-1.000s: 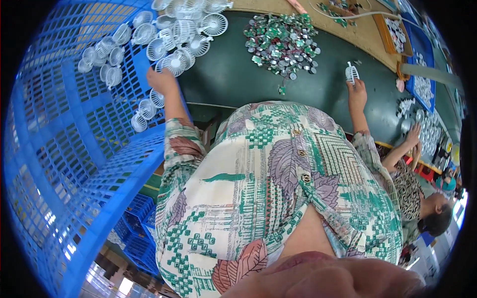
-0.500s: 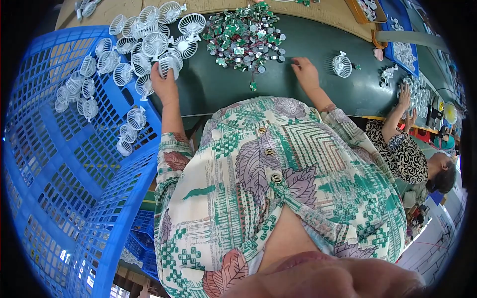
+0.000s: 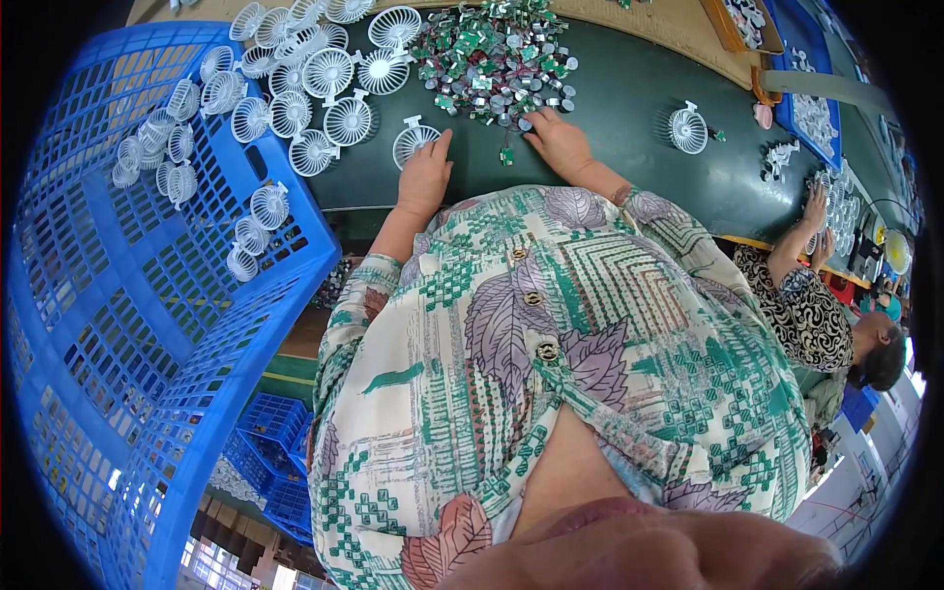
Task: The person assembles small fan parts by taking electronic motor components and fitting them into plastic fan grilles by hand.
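Note:
My left hand (image 3: 425, 179) is closed on the rim of a white round fan housing (image 3: 413, 144) with a slotted grille, held low at the dark green tabletop (image 3: 629, 93). My right hand (image 3: 562, 147) is at the near edge of a heap of small silver motors with green circuit boards (image 3: 492, 54). Its thumb and fingertips meet about one small motor (image 3: 524, 125), whose wired green board (image 3: 506, 155) lies just nearer to me. Left of my left hand lie several more fan housings (image 3: 327, 71), loosely piled.
A large blue crate (image 3: 236, 167) stands at my left with several fan housings on its slatted side. One housing (image 3: 687, 130) with a green board lies alone to the right. Beyond it are white parts (image 3: 779, 159), a blue tray (image 3: 811, 116) and a co-worker's hands (image 3: 814, 211).
My left hand has drawn one fan housing rightward, away from the pile. My right hand has moved left to the small motor at the heap's edge. The whole view has shifted slightly.

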Demonstrator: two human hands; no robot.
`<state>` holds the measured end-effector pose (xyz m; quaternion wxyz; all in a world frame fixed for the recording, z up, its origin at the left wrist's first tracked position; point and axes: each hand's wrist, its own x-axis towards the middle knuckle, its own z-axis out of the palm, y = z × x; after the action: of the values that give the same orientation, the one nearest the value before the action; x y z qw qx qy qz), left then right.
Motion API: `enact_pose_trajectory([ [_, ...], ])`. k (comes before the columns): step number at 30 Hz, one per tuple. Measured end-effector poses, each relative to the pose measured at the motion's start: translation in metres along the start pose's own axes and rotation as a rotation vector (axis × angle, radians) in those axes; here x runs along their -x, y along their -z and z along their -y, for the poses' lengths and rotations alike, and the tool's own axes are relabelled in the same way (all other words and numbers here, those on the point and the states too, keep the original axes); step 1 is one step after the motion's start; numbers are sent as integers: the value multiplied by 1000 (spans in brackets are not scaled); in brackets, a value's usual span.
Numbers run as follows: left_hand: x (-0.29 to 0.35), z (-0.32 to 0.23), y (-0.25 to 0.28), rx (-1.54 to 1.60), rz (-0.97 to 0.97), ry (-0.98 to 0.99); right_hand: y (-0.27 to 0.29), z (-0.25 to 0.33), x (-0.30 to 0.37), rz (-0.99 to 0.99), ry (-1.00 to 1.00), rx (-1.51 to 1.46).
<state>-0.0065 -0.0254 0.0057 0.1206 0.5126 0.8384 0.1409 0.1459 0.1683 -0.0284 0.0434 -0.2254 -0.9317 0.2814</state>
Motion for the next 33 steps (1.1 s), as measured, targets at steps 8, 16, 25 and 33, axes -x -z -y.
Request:
enact_pose_trajectory([
  [8,3,39,-6,-98,-369,308,-6,-1,2,11,40,-23],
  [16,-10,44,-10,43,-170,527,-18,19,-30,19,152,121],
  [25,-3,65,-17,40,-42,591,8,-4,-7,-237,-41,-279],
  [33,-8,43,4,-192,-249,191,4,-68,52,-76,83,188],
])
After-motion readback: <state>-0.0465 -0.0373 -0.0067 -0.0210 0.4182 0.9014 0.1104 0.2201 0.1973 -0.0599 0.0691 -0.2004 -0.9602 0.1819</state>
